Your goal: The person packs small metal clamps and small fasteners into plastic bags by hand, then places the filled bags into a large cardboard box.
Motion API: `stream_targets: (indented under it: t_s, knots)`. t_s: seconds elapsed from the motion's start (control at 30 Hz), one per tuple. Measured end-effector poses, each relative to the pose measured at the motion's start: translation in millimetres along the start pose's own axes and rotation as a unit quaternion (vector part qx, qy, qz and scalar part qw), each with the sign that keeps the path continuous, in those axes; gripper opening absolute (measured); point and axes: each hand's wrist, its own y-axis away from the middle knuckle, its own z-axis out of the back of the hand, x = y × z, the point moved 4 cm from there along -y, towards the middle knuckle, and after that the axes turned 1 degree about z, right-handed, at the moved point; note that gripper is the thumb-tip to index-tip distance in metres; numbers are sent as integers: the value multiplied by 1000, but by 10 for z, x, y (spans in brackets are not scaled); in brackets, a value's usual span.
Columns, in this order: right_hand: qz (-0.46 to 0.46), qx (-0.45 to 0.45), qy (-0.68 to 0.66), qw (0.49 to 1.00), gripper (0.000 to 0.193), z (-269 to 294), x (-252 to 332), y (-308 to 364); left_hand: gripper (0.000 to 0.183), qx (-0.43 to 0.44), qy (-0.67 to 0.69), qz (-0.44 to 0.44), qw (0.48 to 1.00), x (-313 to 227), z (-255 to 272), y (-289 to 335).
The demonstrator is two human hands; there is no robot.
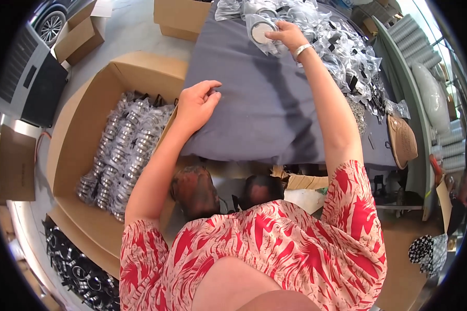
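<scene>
My right hand [289, 36] is stretched to the far side of the cloth-covered table. Its thumb and fingers are closed on a bagged round part [262, 32], which has a pale disc face and a metallic rim inside clear plastic. A heap of similar bagged parts [342, 54] lies beside and beyond that hand. My left hand [197, 106] hovers by the table's left edge, close to the open carton [83, 111]. Its fingers are loosely bent and apart, with nothing visible in them. Inside the carton, bagged metal-rimmed parts [122, 147] stand stacked in several rows.
Grey cloth [244, 114] covers the table. Black ring-shaped parts [80, 272] fill a container at the lower left. A straw hat [401, 141] hangs at the table's right edge, and more cartons [181, 18] stand behind. A grey appliance [28, 78] is at the left.
</scene>
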Motion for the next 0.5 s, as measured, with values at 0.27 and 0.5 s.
stream_targets:
  t_s: [0.27,0.5]
  knots:
    - [8,114,-42,993,19,-347,481,841,25,-122,27,-27,992,-173,-32,-100]
    - [17,239,-150,959,41,-656,469,1216,27,-90,-126,-175,972,-383,-561,-243]
